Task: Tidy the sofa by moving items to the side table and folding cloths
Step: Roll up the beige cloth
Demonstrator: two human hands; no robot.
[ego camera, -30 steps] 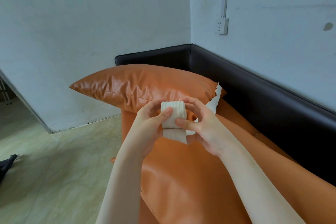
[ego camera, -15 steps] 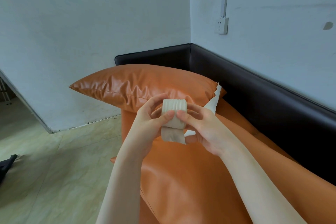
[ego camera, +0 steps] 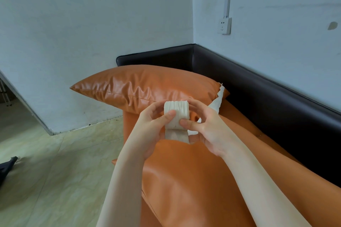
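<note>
Left hand (ego camera: pixel 147 129) and right hand (ego camera: pixel 208 127) both grip a rolled cream cloth (ego camera: pixel 176 114) above the orange sofa (ego camera: pixel 193 180), near a cushion (ego camera: pixel 144 86).

- Rolled cloth (ego camera: pixel 176 114): held between left hand (ego camera: pixel 153 127) and right hand (ego camera: pixel 208 129), above the sofa seat (ego camera: pixel 193 180).
- Pillow (ego camera: pixel 147 88): behind the hands, against the sofa backrest (ego camera: pixel 267 94).
- Second cloth (ego camera: pixel 217 102), possibly paper: right of the pillow.
- Wall socket (ego camera: pixel 224 25): above the backrest.

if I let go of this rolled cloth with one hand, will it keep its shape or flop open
Probably flop. The cloth looks soft and wrinkled, and its loose tail already hangs limp below the roll. Both the left hand and right hand pinch it, which suggests the roll needs holding. It seems light.
</note>
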